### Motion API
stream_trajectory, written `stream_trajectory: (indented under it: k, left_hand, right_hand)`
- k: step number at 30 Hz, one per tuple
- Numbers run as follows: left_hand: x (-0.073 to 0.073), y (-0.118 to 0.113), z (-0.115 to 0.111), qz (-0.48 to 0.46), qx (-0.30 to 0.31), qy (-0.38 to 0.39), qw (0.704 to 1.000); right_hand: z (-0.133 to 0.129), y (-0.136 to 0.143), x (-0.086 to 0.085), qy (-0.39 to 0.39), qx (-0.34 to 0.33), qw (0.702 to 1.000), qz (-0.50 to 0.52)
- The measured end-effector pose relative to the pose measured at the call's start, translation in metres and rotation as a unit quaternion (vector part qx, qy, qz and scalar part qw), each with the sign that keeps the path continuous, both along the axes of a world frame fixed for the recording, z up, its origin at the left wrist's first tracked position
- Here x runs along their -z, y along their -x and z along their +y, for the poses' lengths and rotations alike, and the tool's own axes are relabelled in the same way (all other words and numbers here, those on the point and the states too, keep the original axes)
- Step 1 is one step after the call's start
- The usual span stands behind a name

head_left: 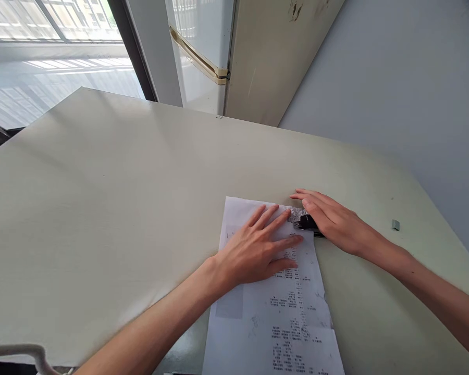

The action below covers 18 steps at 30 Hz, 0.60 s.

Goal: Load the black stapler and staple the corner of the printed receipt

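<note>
My left hand [254, 250] lies flat with fingers spread on a printed sheet of paper [238, 344], pressing it to the table. The sheet has several blocks of small print and some handwritten marks. At its upper right edge a black stapler [307, 222] has its front end over the paper. My right hand [332, 219] covers the stapler's rear from above, fingers straight and held close together, thumb along the stapler. Most of the stapler's body is hidden under this hand.
A small grey-green block [395, 225] lies on the pale table [140, 198] to the right. Behind the table stand a fridge [203, 96] and a wall [406, 78], with a window at left. A white curved bar [19, 350] shows at bottom left.
</note>
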<state>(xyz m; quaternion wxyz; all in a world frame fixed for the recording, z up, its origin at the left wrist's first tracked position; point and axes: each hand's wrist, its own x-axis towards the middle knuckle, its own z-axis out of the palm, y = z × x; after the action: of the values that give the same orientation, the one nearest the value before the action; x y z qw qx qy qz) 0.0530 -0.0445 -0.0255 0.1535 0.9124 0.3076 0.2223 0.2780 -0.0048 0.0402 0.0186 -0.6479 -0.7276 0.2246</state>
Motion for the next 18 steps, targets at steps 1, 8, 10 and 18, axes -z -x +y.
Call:
stream_trajectory:
  k: [1,8,10,18]
  left_hand:
    - [0.000,0.000,0.000,0.002,-0.001,-0.001,1.000]
    - [-0.001,-0.001,-0.001,0.017,-0.011,-0.004,1.000]
    - [-0.001,-0.001,-0.001,0.016,-0.010,-0.005,1.000]
    - [0.000,0.000,-0.002,0.022,-0.012,0.006,1.000]
  right_hand:
    - [0.000,-0.001,0.001,0.001,0.000,1.000,0.004]
    - [0.000,-0.005,0.003,-0.001,-0.006,1.000,0.017]
    - [0.001,-0.007,0.004,0.000,-0.007,1.000,0.020]
    - [0.006,-0.015,0.008,0.003,-0.020,0.998,0.051]
